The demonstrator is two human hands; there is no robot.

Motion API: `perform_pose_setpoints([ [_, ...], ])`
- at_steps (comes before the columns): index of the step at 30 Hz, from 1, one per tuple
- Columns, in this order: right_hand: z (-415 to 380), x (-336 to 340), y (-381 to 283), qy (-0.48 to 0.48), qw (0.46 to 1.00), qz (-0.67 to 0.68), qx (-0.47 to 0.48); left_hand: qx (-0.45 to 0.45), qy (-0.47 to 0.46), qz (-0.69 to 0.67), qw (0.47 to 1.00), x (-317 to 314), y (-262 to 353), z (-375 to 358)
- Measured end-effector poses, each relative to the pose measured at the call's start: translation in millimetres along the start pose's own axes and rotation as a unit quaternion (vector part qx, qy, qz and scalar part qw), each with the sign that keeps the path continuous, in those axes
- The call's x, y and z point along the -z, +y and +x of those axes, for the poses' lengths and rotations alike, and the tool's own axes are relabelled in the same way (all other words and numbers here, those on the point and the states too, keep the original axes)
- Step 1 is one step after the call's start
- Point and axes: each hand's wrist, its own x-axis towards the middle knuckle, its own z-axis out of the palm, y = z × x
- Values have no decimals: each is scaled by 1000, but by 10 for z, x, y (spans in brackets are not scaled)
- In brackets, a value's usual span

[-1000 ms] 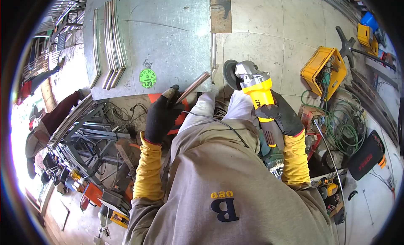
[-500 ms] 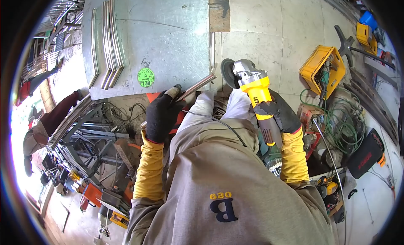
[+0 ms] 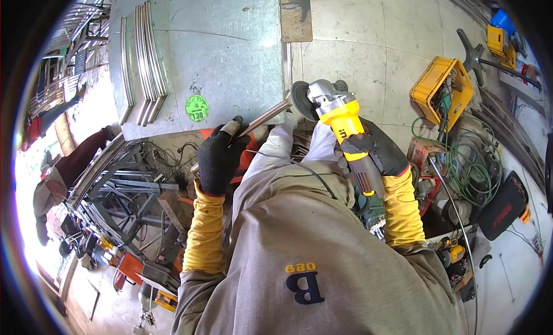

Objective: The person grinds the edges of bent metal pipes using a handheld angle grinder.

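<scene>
In a black glove, my left hand (image 3: 219,159) is closed around a metal tube (image 3: 266,115), which slants up to the right past the edge of the metal sheet (image 3: 230,76). My right hand (image 3: 371,148), also gloved in black, grips a yellow and grey angle grinder (image 3: 341,116) by its body. The grinder's dark disc (image 3: 303,100) is right at the far end of the tube. Several bent metal tubes (image 3: 148,58) lie side by side at the left of the sheet, near a round green sticker (image 3: 197,107).
A yellow crate (image 3: 431,87) with cables inside sits on the floor at the right, above a coiled green hose (image 3: 469,156). Metal frames (image 3: 124,191) and tools crowd the left. Another person's sleeve (image 3: 80,156) shows at the far left.
The grinder has shifted left and tilted, bringing its disc from a small gap to the tube's end. My left hand and the tube have barely moved.
</scene>
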Motion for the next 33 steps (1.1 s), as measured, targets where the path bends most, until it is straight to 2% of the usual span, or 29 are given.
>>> perform_pose_setpoints([
  [12, 10, 22, -25, -12, 999, -32, 2, -5, 10, -4, 1000, -4, 15, 3],
  [15, -4, 9, -26, -10, 998, -57, 26, 0, 10, -10, 1000, -21, -14, 9],
  [21, -38, -47, -23, 34, 997, -72, 3, 6, 6, -22, 1000, -4, -35, 30],
  [24, -48, -83, -44, 10, 998, -27, 47, -2, 4, -19, 1000, -30, -60, 37],
  [26, -65, -158, -177, 12, 996, -84, 22, -3, 1, -12, 1000, -35, -55, 45],
  [33, -75, -82, -104, 28, 982, -184, 42, 13, -12, -3, 1000, 6, -54, 54],
])
